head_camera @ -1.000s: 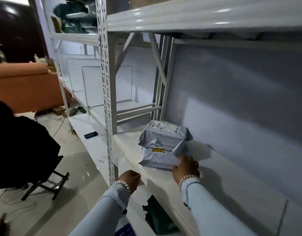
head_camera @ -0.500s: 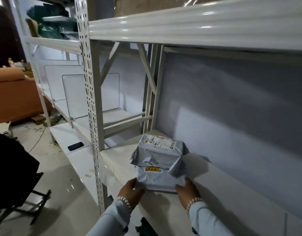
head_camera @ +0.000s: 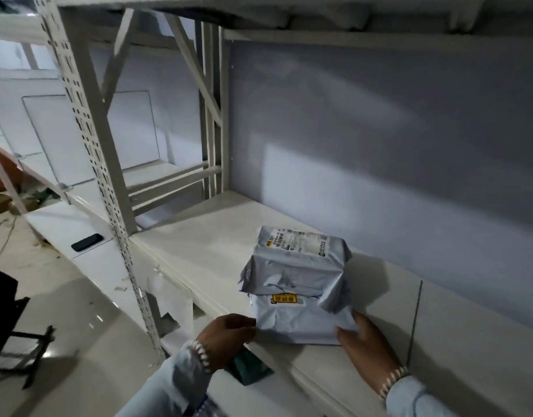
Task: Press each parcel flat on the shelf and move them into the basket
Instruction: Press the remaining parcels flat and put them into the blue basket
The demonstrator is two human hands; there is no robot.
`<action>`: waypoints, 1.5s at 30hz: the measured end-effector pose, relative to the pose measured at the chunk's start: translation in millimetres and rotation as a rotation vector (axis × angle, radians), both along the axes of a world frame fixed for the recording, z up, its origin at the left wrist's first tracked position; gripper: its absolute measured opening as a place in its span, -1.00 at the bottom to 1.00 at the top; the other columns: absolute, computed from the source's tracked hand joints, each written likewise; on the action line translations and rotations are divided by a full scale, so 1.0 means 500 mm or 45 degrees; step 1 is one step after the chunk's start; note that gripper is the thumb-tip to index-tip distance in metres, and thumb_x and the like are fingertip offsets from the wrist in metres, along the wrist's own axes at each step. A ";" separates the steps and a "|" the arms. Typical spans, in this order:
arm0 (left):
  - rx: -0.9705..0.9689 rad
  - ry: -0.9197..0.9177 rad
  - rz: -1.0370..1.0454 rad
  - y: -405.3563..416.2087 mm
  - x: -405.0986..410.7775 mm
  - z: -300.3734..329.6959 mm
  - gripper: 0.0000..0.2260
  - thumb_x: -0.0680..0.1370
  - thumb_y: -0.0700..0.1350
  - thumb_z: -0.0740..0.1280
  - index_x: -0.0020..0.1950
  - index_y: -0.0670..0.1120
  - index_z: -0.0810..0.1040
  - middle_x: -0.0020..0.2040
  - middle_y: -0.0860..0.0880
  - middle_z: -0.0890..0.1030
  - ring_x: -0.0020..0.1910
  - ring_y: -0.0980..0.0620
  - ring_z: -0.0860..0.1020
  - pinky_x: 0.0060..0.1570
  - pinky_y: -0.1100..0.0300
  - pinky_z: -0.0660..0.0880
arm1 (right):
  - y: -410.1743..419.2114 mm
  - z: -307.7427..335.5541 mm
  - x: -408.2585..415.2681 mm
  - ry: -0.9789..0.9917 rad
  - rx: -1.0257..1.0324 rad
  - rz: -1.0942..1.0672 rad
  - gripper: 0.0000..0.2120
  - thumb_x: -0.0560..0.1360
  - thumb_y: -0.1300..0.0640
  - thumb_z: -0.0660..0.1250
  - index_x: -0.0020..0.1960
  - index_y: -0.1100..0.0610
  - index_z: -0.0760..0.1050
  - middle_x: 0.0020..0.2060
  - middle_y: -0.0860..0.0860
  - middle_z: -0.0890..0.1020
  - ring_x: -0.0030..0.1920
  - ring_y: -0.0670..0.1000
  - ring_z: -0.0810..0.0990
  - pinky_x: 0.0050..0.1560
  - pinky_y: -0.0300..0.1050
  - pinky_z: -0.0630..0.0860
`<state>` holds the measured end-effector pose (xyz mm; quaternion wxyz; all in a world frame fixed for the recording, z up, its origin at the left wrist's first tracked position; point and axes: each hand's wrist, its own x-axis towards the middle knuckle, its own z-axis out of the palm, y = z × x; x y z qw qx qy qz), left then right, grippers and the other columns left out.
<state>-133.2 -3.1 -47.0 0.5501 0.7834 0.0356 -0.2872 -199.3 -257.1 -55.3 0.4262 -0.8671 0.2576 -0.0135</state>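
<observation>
Head view: I note two grey parcels (head_camera: 298, 284) stacked on the shelf (head_camera: 199, 245), lying just ahead of both hands, long axis running away from me. My left hand (head_camera: 229, 334) pinches the lower parcel's near-left corner; my right hand (head_camera: 366, 346) lies released, fingers flat on its near-right corner. Both are equally near. No basket is visible.

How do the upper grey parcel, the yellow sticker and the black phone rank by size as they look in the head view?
1. Upper grey parcel, plainly the largest.
2. Black phone, lying on the next shelf bay; it is farther from the camera, so it may look smaller than it is.
3. Yellow sticker on the lower parcel, the smallest.
</observation>
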 end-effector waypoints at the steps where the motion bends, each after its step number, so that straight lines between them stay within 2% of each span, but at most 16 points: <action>1: -0.033 0.026 -0.032 -0.015 -0.020 0.004 -0.80 0.51 -0.12 0.37 0.12 -0.07 0.59 -0.21 -0.06 0.59 -0.52 0.15 0.37 -0.45 0.33 0.36 | -0.010 0.002 -0.033 -0.008 -0.013 -0.044 -0.40 0.47 0.03 0.36 0.46 0.11 0.29 0.38 0.08 0.44 0.34 0.08 0.43 0.32 -0.10 0.35; 6: -0.073 0.065 -0.106 -0.046 -0.087 0.008 -0.70 0.29 0.01 0.44 0.01 0.02 0.63 -0.31 0.00 0.63 -0.53 0.12 0.46 -0.51 0.28 0.35 | -0.012 -0.001 -0.136 -0.039 -0.106 -0.199 -0.37 0.41 0.14 0.47 0.43 0.14 0.35 0.26 0.16 0.53 0.10 0.07 0.58 0.05 -0.22 0.41; 9: -0.037 0.006 -0.192 -0.054 -0.109 0.001 -0.71 0.25 0.10 0.48 -0.06 0.11 0.69 -0.07 0.01 0.69 -0.10 0.06 0.64 -0.02 0.13 0.58 | -0.023 -0.035 -0.182 -0.138 -0.379 -0.228 -0.39 0.15 0.30 0.63 0.17 0.35 0.56 -0.03 0.30 0.66 -0.07 0.05 0.65 -0.13 -0.23 0.46; 11: 0.030 -0.052 -0.288 -0.054 -0.114 -0.004 -0.75 0.31 0.07 0.47 -0.05 0.06 0.71 0.09 -0.06 0.67 0.15 0.07 0.58 0.27 0.11 0.45 | -0.029 -0.040 -0.196 -0.185 -0.407 -0.266 -0.55 0.23 0.15 0.57 0.02 0.37 0.62 -0.24 0.26 0.69 -0.19 -0.06 0.66 -0.20 -0.27 0.47; 13: 0.084 -0.073 -0.304 -0.061 -0.108 0.000 -0.76 0.43 0.02 0.43 0.02 -0.06 0.68 0.08 -0.13 0.66 0.02 0.05 0.63 0.06 0.16 0.55 | -0.049 -0.029 -0.200 -0.214 -0.521 -0.235 -0.52 0.23 -0.08 0.46 -0.02 0.27 0.66 -0.34 0.11 0.69 -0.29 -0.19 0.62 -0.24 -0.31 0.48; 15: 0.070 -0.186 -0.147 -0.066 -0.099 0.007 -0.82 0.45 -0.07 0.44 0.03 -0.02 0.57 -0.02 -0.09 0.66 -0.25 0.05 0.63 -0.32 0.27 0.52 | -0.061 -0.006 -0.189 -0.172 -0.532 -0.225 -0.46 0.21 -0.06 0.56 0.09 0.21 0.63 -0.21 0.12 0.70 -0.17 0.04 0.68 -0.13 -0.16 0.53; 17: 0.046 -0.341 0.001 -0.076 -0.086 0.010 -0.71 0.44 -0.15 0.45 0.09 0.06 0.47 -0.01 -0.04 0.62 -0.28 0.09 0.61 -0.33 0.31 0.48 | -0.069 0.011 -0.171 -0.233 -0.485 -0.169 -0.38 0.23 0.00 0.59 0.21 0.24 0.56 -0.07 0.17 0.68 -0.04 0.18 0.65 -0.03 -0.09 0.51; 20: 0.109 -0.508 -0.056 -0.108 -0.071 0.018 -0.76 0.48 -0.13 0.41 0.10 0.07 0.52 -0.03 0.02 0.65 -0.27 0.15 0.61 -0.23 0.28 0.51 | -0.062 0.028 -0.135 -0.228 -0.166 -0.102 -0.32 0.34 -0.17 0.42 0.38 0.09 0.40 0.17 0.05 0.57 0.21 0.07 0.52 0.24 -0.06 0.44; 23: 0.192 -0.578 0.008 -0.124 -0.068 0.024 -0.93 0.53 -0.13 0.35 -0.05 0.04 0.59 -0.18 0.03 0.68 -0.28 0.12 0.64 -0.10 0.13 0.58 | -0.056 0.032 -0.116 -0.256 -0.111 -0.145 -0.63 0.53 0.04 0.28 0.31 0.09 0.45 0.13 0.05 0.60 0.13 0.03 0.56 0.07 -0.20 0.42; 28: 0.106 -0.590 0.087 -0.142 -0.090 0.027 -0.79 0.47 -0.21 0.40 -0.26 0.09 0.55 -0.33 0.01 0.66 -0.27 0.05 0.66 -0.11 0.01 0.60 | -0.086 0.049 -0.128 -0.393 -0.133 -0.264 -0.83 0.58 0.19 0.21 -0.08 0.16 0.57 -0.08 0.13 0.65 -0.12 0.04 0.55 -0.17 -0.16 0.39; 31: 0.159 -0.799 -0.023 -0.176 -0.123 0.044 -0.68 0.45 -0.21 0.44 -0.37 0.16 0.47 -0.39 0.13 0.58 -0.33 0.29 0.55 -0.24 0.44 0.47 | -0.115 0.059 -0.167 -0.535 -0.112 -0.405 -0.83 0.57 0.22 0.24 -0.09 0.26 0.58 -0.13 0.15 0.60 -0.10 0.04 0.52 -0.09 -0.18 0.32; 33: 0.184 -0.898 -0.167 -0.206 -0.146 0.056 -0.64 0.46 -0.19 0.42 -0.35 0.22 0.41 -0.40 0.24 0.55 -0.33 0.37 0.52 -0.27 0.50 0.39 | -0.140 0.061 -0.199 -0.593 -0.115 -0.505 -0.82 0.57 0.21 0.24 -0.03 0.28 0.59 -0.05 0.21 0.62 -0.02 0.06 0.54 0.00 -0.17 0.31; 36: 0.180 -0.914 -0.368 -0.271 -0.176 0.049 -0.71 0.47 -0.23 0.39 -0.36 0.08 0.44 -0.36 0.34 0.57 -0.27 0.42 0.53 -0.28 0.55 0.36 | -0.196 0.049 -0.263 -0.645 -0.084 -0.705 -0.76 0.57 0.19 0.25 0.16 0.26 0.57 0.19 0.18 0.58 0.23 0.14 0.50 0.17 -0.18 0.24; 38: 0.188 -0.976 -0.510 -0.323 -0.201 0.048 -0.89 0.49 -0.18 0.36 -0.18 0.00 0.49 -0.29 0.15 0.61 -0.21 0.27 0.56 -0.28 0.52 0.32 | -0.230 0.032 -0.301 -0.672 -0.114 -0.833 -0.66 0.53 0.10 0.31 0.21 0.29 0.55 0.29 0.19 0.52 0.33 0.16 0.43 0.25 -0.18 0.20; 43: 0.290 -1.063 -0.819 -0.441 -0.253 0.037 -0.82 0.56 0.00 0.26 -0.02 -0.09 0.57 0.04 -0.09 0.63 0.10 -0.05 0.55 -0.01 0.21 0.39 | -0.295 -0.001 -0.389 -0.714 -0.203 -1.024 -0.30 0.38 -0.21 0.18 0.13 0.41 0.56 0.26 0.31 0.52 0.35 0.17 0.42 0.29 -0.51 0.12; 45: 0.347 -1.070 -0.904 -0.468 -0.271 0.033 -0.79 0.58 0.01 0.21 0.00 -0.10 0.55 0.05 -0.13 0.63 0.10 -0.12 0.55 0.02 0.15 0.42 | -0.309 -0.019 -0.421 -0.757 -0.295 -0.962 -0.18 0.48 -0.33 0.09 0.03 0.47 0.58 0.15 0.41 0.54 0.37 -0.10 0.38 0.29 -0.60 0.06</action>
